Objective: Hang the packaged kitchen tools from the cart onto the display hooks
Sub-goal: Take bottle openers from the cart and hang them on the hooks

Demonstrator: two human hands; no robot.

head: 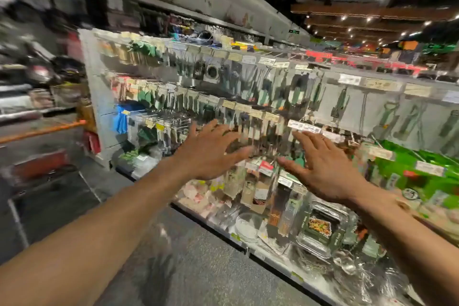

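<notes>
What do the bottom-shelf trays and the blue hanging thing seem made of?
Trays: probably thin aluminium foil, shiny, with crinkled silver rims. Blue hanging thing: soft and matte, drooping in folds, perhaps rubber or cloth; too blurred to say.

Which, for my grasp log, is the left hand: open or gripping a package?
Open: the left hand has its fingers spread and straight near the hanging packages, holding nothing.

Packaged tools (267, 92): mostly green and black, price tags (267, 61) pale yellow or white. Boxes (407, 164) far right bright green, hanging pack (121, 119) blue, rail (42, 130) orange. Floor (198, 268) speckled grey.
</notes>
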